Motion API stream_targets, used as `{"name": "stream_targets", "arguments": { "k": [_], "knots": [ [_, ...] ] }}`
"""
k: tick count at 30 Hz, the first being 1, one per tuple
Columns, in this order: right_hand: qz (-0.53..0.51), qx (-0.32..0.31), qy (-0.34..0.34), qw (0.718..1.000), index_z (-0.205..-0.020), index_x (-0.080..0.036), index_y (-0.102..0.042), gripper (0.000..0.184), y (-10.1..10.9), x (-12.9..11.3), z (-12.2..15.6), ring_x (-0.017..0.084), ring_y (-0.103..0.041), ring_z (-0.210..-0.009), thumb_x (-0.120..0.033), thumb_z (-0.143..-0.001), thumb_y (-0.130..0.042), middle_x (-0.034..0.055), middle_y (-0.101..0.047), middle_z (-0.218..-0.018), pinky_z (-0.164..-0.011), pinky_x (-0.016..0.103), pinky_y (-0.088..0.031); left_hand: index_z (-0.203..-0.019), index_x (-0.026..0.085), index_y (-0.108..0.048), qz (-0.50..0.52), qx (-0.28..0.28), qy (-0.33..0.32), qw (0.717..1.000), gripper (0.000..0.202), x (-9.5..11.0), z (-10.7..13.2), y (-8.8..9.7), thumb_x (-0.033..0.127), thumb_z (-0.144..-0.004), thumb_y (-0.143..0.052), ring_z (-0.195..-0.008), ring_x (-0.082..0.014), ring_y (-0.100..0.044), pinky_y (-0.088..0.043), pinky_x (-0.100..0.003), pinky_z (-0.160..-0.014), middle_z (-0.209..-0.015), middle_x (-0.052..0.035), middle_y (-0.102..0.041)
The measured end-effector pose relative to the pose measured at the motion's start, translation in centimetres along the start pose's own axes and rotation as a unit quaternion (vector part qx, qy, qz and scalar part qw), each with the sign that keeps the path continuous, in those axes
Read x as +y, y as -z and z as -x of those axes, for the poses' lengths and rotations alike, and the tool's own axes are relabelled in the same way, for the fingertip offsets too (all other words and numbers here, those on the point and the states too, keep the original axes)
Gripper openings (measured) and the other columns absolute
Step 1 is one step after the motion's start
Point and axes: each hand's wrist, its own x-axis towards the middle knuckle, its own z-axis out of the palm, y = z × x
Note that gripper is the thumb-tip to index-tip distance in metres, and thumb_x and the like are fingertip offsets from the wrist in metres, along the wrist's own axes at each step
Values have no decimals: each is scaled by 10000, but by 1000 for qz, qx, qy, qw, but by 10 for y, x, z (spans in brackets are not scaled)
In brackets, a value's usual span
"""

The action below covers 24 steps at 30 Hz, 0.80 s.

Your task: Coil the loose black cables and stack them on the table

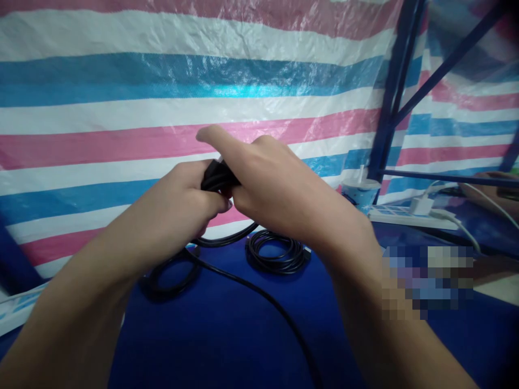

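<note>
Both my hands meet above a blue table (227,335). My left hand (186,194) is closed round a bundle of black cable (217,179). My right hand (267,183) grips the same bundle from the right, with its forefinger stretched out over the top. A loose black cable strand (263,294) runs from the bundle down across the table towards me. Two coils of black cable lie on the table under my hands: one coil (275,251) in the middle, another coil (172,275) to the left.
A striped pink, white and blue tarpaulin (162,97) hangs close behind the table. At the right stand dark blue metal frame bars (391,92), a white power strip (401,216) with a white charger (421,205) and lead, and a paper cup (359,192).
</note>
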Motion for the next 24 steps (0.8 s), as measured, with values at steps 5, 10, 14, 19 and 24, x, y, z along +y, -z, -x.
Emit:
{"name": "stream_targets", "arguments": {
  "k": [5,10,14,19,24],
  "knots": [
    [30,-9,13,999,-971,-153,-523,284,-6,-11,-4,91,-302,-589,-29,-791,-342,50,-520,-864,-555,266,-153,-588,155,-488,-42,28,-6,999,65,-1,1,4,154,-650,-509,-380,-33,-283,-186,-144,-311,-438,43,-365],
    [48,-16,-30,998,-856,-115,-519,232,-9,-11,-10,111,-372,-651,-17,-738,-345,73,-524,-918,-570,270,-186,-472,142,-436,-78,109,-48,990,181,4,-2,-3,115,-648,-468,-386,-25,-278,-173,-165,-345,-393,42,-358],
    [19,-39,-79,996,-762,-125,-498,159,-8,-5,-9,106,-352,-630,-62,-690,-371,67,-542,-832,-583,262,-178,-552,142,-515,-155,154,-63,974,119,4,-5,-8,125,-668,-499,-476,-39,-326,-197,-193,-420,-484,40,-465],
    [-41,-60,-87,994,-677,-138,-460,118,-6,2,-6,91,-347,-578,-65,-641,-375,45,-569,-757,-564,267,-172,-647,160,-577,-193,155,-103,963,97,1,-6,-9,149,-704,-499,-560,-64,-368,-228,-208,-500,-577,29,-514],
    [-109,-33,-32,993,-737,-133,-418,146,-6,7,-7,76,-413,-635,-39,-642,-363,18,-570,-780,-559,225,-235,-701,157,-605,-174,168,-117,963,128,2,-5,-12,123,-692,-482,-568,-70,-381,-224,-206,-505,-602,21,-527]
  ]
}}
